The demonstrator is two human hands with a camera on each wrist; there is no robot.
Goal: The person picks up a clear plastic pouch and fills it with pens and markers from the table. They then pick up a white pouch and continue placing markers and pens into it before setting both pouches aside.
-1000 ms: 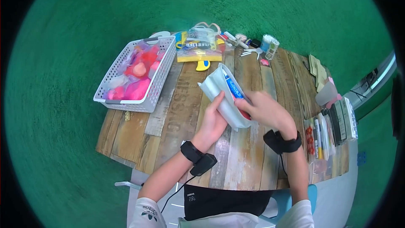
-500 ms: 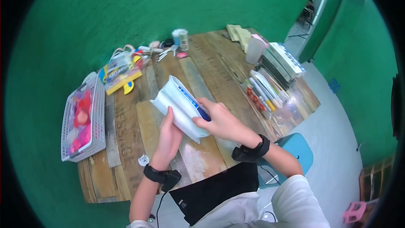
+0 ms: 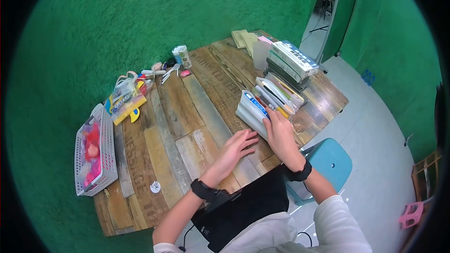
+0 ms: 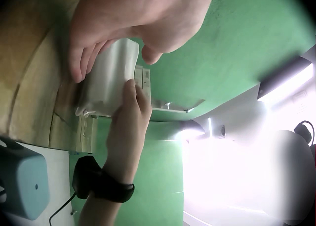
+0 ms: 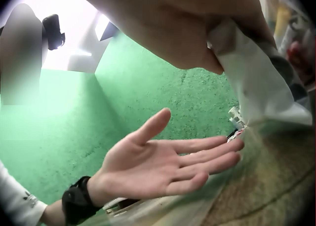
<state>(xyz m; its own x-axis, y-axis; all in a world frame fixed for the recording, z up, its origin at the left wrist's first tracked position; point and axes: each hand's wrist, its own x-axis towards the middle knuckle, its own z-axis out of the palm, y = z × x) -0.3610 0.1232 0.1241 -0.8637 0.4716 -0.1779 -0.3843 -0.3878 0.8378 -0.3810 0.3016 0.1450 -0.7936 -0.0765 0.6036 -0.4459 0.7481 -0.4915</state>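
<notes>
A white translucent pouch point(image 3: 251, 117) stands on the table's right part, with a blue-and-white item point(image 3: 256, 103) showing in its open top. My right hand point(image 3: 283, 144) grips the pouch's near end, thumb on one side and fingers on the other. Just left of it is my left hand point(image 3: 232, 153), its fingers extended and holding nothing. In the right wrist view the left palm point(image 5: 158, 169) faces the pouch point(image 5: 261, 82) with a gap between them. Right behind the pouch lies a clear bag of pens and markers point(image 3: 276, 94).
Stacked boxes point(image 3: 295, 61) and a translucent cup point(image 3: 261, 55) stand at the far right. A white basket point(image 3: 108, 159) of pink and red items sits at the left edge, near a yellow-edged bag point(image 3: 129, 105). A blue stool point(image 3: 330, 164) stands beside the table.
The pouch has gone from mid-table, held in both hands, to the right beside the pen bag. My left hand has let go of it. The head view has turned right.
</notes>
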